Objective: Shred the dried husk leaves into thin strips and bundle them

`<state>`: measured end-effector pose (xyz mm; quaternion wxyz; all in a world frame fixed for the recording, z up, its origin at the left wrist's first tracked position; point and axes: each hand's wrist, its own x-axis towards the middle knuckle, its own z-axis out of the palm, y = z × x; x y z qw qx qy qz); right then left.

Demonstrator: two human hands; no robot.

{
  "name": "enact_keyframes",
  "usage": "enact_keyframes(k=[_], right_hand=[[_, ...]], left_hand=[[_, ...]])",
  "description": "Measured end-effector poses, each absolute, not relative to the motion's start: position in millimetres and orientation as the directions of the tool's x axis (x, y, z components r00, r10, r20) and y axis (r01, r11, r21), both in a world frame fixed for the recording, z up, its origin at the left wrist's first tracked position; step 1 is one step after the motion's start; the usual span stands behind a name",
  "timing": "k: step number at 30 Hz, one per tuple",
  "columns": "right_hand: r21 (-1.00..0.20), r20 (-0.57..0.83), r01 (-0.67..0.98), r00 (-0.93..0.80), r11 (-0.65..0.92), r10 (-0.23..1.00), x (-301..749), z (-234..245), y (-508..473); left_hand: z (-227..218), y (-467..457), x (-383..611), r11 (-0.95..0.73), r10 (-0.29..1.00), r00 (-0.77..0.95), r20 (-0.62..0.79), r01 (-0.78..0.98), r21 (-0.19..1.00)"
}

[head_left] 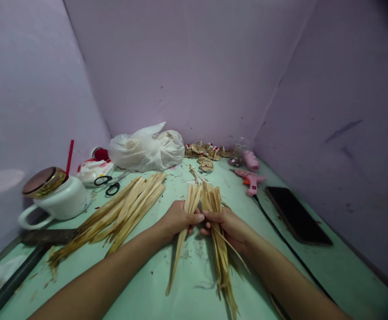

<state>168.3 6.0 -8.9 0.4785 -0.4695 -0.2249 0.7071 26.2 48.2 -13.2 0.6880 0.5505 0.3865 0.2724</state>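
left hand (178,218): fingers grasped a few flat, pale-tan dried leaf strips (191,202). right hand (230,226): fingers closed round a thicker bundle of tan dried leaf strips (220,249). both bunches were side by side, near centre, over pale green tabletop (147,271). long yellowish dried leaf strips (130,205) lay at left; pink plastic glue gun (252,181) at right.

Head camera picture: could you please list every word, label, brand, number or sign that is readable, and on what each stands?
None can be read.
Red-and-white packet: any print is too small and blurred.
Pink glue gun: any mark is too small.
Phone: dark screen, no readable text.
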Motion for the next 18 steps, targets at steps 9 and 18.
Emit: enact_keyframes(k=[9,18], right_hand=[[-0.773,-0.358,-0.562,0.001,-0.296,0.934,175,-9,13],[-0.898,-0.268,-0.375,0.045,-0.233,0.962,170,-16,9]], left_hand=[[-10,49,27,0.459,0.733,0.579,-0.357,-0.034,0.888],[-12,40,32,0.359,0.714,0.635,-0.296,0.031,0.933]])
